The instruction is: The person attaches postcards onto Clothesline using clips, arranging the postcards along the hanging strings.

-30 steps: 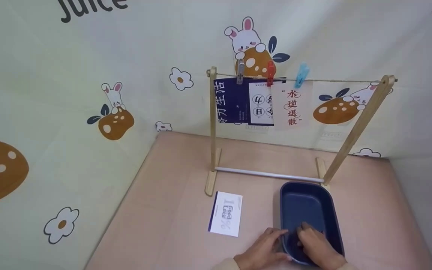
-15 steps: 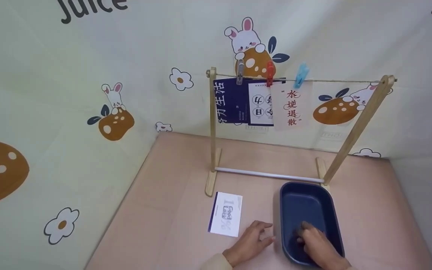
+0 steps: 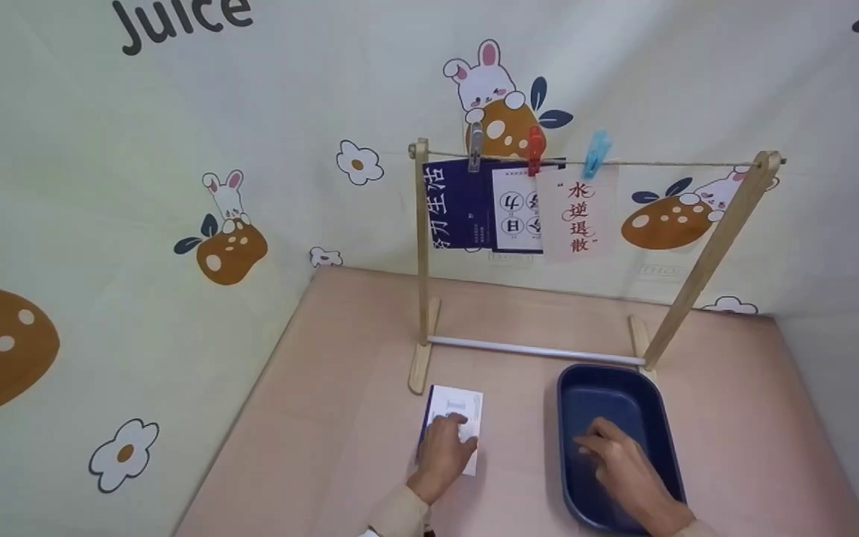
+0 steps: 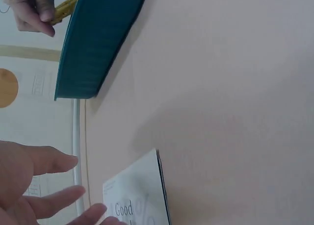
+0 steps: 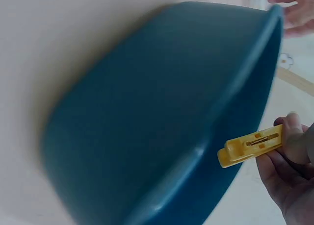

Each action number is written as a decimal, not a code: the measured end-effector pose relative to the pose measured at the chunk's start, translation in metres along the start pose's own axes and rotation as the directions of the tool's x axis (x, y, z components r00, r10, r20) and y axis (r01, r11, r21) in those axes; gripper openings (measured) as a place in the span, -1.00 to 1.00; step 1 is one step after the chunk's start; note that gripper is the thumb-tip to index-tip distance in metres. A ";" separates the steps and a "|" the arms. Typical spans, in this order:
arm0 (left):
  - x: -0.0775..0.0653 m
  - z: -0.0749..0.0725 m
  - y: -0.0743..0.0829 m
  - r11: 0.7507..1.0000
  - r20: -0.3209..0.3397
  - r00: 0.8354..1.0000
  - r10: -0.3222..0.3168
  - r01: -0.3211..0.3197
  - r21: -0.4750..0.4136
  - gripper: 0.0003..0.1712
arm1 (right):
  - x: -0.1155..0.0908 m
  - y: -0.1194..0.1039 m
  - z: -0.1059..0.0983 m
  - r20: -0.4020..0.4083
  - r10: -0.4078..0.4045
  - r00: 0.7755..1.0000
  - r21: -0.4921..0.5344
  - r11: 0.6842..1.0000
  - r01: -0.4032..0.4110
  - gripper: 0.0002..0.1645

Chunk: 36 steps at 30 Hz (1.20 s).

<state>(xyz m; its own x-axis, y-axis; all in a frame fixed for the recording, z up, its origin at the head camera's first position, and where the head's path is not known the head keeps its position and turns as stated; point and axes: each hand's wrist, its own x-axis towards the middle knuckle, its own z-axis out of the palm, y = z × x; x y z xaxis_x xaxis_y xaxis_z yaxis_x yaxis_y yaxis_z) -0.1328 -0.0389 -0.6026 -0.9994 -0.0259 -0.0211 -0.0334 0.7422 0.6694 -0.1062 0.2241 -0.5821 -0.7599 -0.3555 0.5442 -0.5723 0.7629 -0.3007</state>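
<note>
A yellow clothespin [image 5: 252, 146] is pinched between the thumb and fingers of my right hand [image 3: 623, 471], just above the dark blue tray [image 3: 562, 477]. In the head view that hand hides the clothespin, though the left wrist view also shows it. Over on the left, my left hand [image 3: 444, 453] hovers at a white card [image 3: 467, 397] printed "Good Luck", which lies on the table. Its fingers [image 4: 56, 161] are spread and relaxed, with nothing held. Whether the fingertips touch the card, I cannot tell.
Behind the tray stands a wooden frame [image 3: 423, 246] with a string [image 3: 683, 163] across its top. Grey [image 3: 476, 148], red [image 3: 535, 151] and light blue clothespins [image 3: 596, 154] hold hanging cards [image 3: 459, 205] on it. A white rod [image 3: 534, 349] joins the frame's feet.
My left hand has left the tray's edge and moved left to the card on the table. My right hand has risen slightly out of the tray with the clothespin.
</note>
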 end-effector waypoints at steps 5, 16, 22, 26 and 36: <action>0.006 -0.001 -0.012 0.990 -0.079 0.991 -0.112 0.118 0.082 -0.48 | 0.011 -0.013 -0.001 -0.059 -0.047 0.997 0.070 0.996 0.051 -0.62; 0.017 0.009 -0.029 0.966 -0.167 0.960 -0.225 0.242 0.093 -0.15 | 0.025 -0.043 -0.006 -0.093 -0.104 0.990 0.204 0.971 0.121 -0.78; 0.020 0.007 -0.034 0.950 -0.175 0.951 -0.255 0.280 0.137 -0.13 | 0.027 -0.056 -0.005 -0.116 -0.107 0.988 0.261 0.956 0.134 -0.75; 0.019 0.003 -0.037 0.956 -0.164 0.949 -0.268 0.283 0.076 -0.10 | 0.027 -0.061 -0.003 -0.127 -0.108 0.986 0.255 0.957 0.138 -0.71; 0.016 -0.012 -0.043 0.954 -0.080 0.951 -0.297 0.293 -0.064 -0.34 | 0.027 -0.065 0.000 -0.144 -0.097 0.985 0.253 0.958 0.132 -0.62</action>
<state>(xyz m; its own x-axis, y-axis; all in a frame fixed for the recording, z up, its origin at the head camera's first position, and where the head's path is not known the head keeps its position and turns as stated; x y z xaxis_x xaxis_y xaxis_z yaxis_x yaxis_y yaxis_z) -0.1475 -0.0797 -0.6229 -0.9408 -0.2991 -0.1593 -0.3242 0.6579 0.6798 -0.0897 0.1650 -0.5477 -0.6482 -0.3467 0.6780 -0.7267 0.5476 -0.4148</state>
